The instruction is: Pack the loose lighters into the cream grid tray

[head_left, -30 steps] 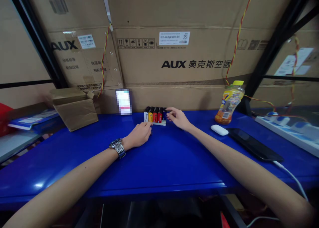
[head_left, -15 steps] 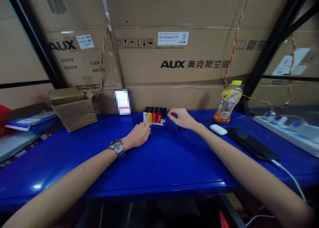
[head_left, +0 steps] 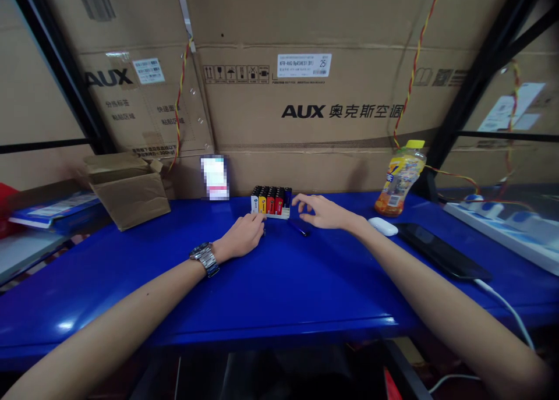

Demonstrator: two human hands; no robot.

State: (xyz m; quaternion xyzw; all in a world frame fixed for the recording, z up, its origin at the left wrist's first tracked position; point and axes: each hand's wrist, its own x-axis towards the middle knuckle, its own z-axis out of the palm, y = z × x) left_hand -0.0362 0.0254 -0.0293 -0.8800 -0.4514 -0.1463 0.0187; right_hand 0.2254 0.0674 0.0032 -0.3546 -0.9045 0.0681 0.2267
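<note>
A white tray holds rows of upright lighters with black tops; the front ones are white, yellow and red, and dark blue ones stand at its right end. Closed fingers of my left hand rest at the tray's front left corner, their tips partly hidden. My right hand hovers beside the tray's right end, thumb and index finger apart, with nothing visible between them. Just below it a loose blue lighter lies on the blue table.
Behind the tray stands a large cardboard box, with a lit phone leaning at left. A small open carton sits farther left. To the right are a drink bottle, a white earbud case, a black phone and a power strip.
My right hand has opened its fingers and shifted slightly lower beside the tray. A small dark piece seen below it earlier no longer shows. My left hand has stayed in place.
</note>
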